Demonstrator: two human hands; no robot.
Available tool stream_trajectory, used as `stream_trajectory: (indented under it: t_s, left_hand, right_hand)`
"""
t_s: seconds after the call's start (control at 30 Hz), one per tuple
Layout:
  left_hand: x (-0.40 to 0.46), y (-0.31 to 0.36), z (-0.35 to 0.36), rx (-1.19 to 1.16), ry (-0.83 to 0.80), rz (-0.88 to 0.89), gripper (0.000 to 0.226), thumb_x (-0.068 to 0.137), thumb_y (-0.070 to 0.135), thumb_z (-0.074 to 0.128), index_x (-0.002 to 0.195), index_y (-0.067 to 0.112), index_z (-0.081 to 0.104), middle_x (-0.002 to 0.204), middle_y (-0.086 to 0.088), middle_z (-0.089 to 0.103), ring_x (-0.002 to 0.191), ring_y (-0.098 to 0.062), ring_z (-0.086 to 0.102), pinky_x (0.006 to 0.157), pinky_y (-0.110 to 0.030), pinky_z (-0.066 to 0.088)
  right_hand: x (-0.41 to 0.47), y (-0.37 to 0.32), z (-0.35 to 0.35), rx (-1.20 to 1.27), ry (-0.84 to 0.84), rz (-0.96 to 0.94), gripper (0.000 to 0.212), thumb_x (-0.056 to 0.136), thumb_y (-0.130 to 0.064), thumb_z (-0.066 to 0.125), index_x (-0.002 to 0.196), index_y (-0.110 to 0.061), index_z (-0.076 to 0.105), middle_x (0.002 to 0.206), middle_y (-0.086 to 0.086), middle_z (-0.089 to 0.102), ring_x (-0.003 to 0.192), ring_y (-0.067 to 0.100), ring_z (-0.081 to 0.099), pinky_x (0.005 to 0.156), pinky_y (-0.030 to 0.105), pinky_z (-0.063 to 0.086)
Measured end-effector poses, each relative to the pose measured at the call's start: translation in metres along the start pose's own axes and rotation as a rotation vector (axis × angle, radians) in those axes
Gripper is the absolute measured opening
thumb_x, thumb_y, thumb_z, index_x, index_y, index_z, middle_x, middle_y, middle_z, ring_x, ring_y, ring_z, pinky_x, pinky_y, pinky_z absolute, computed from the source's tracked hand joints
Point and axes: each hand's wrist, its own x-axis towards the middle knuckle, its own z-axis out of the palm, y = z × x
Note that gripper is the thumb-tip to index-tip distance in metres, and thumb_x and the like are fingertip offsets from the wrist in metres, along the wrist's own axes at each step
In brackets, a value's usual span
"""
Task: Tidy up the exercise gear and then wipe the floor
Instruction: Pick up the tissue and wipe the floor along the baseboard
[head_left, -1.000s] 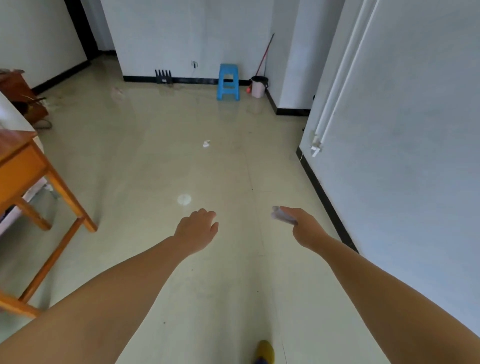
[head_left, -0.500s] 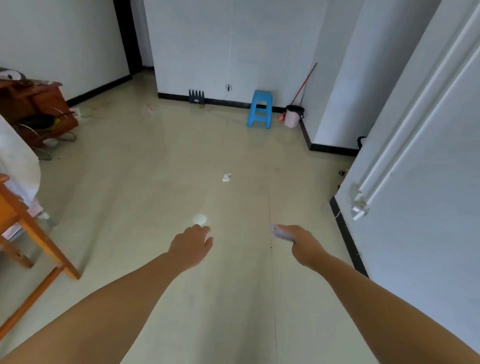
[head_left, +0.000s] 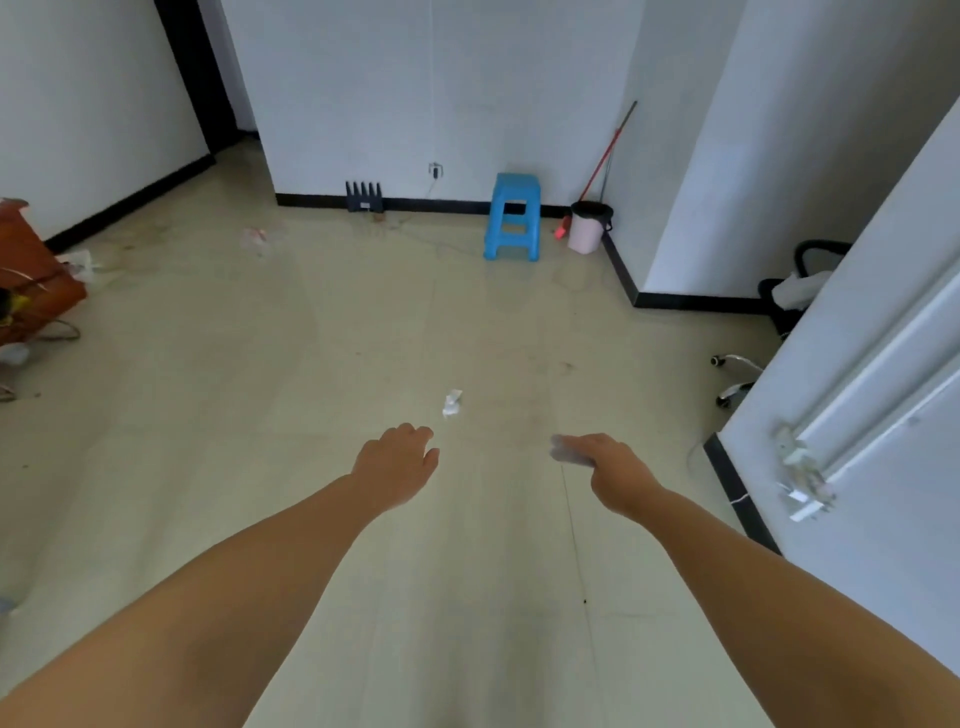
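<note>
The left hand (head_left: 397, 460) hangs loosely curled, holding nothing; the right hand (head_left: 605, 465) grips a blurred pale thing (head_left: 563, 449); a paper scrap (head_left: 452, 404) lies mid-floor (head_left: 260, 389), just beyond both hands.

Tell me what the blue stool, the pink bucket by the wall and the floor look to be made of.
Blue stool: most likely moulded plastic, one even saturated colour with rounded edges, matte to satin.
Pink bucket: probably plastic too, a smooth pale body with a dark rim.
Floor: looks like glazed tile or another hard polished surface, beige, with thin straight joint lines and a soft reflection of the stool.
</note>
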Motion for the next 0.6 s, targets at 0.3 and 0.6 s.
stream_trajectory:
  t_s: [0.3,0.6]
  left_hand:
    - [0.278,0.014,-0.020,0.021,-0.004,0.052,0.042,0.100,0.035,0.031,0.137,0.018,0.041,0.131,-0.004,0.050,0.119,-0.022,0.049,0.096,-0.036,0.040]
    - [0.538,0.036,-0.070,-0.012,-0.028,0.038,0.042,0.100,0.035,0.031,0.136,0.016,0.043,0.128,-0.006,0.051,0.117,-0.025,0.049,0.093,-0.037,0.041]
  right_hand:
    - [0.264,0.051,-0.033,0.007,-0.002,-0.031,0.082,0.074,0.017,0.027,0.131,-0.035,0.055,0.133,-0.008,0.051,0.120,0.015,0.051,0.096,0.023,0.043]
    - [0.535,0.079,-0.095,-0.017,-0.069,-0.055,0.080,0.074,0.017,0.029,0.133,-0.032,0.055,0.135,-0.003,0.051,0.123,0.020,0.049,0.105,0.032,0.040]
